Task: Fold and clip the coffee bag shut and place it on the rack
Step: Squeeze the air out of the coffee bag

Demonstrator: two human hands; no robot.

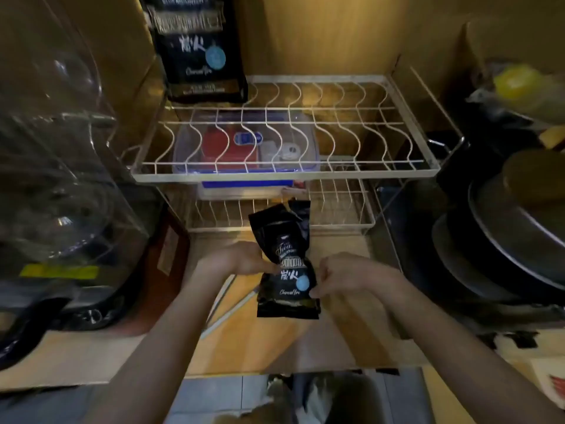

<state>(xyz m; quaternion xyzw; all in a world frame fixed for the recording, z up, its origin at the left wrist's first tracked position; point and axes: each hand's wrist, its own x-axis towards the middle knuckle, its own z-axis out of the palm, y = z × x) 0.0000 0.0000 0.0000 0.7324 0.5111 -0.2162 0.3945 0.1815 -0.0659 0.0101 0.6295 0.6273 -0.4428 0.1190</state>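
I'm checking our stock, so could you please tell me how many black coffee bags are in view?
2: one coffee bag held between the left hand and right hand; a second bag standing on the rack, back left. Others may be hidden.

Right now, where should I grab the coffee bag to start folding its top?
Probably take the crumpled open top of the coffee bag, coming from above on the rack side. The left hand and right hand already pinch its waist, leaving the top free and flaring upward.
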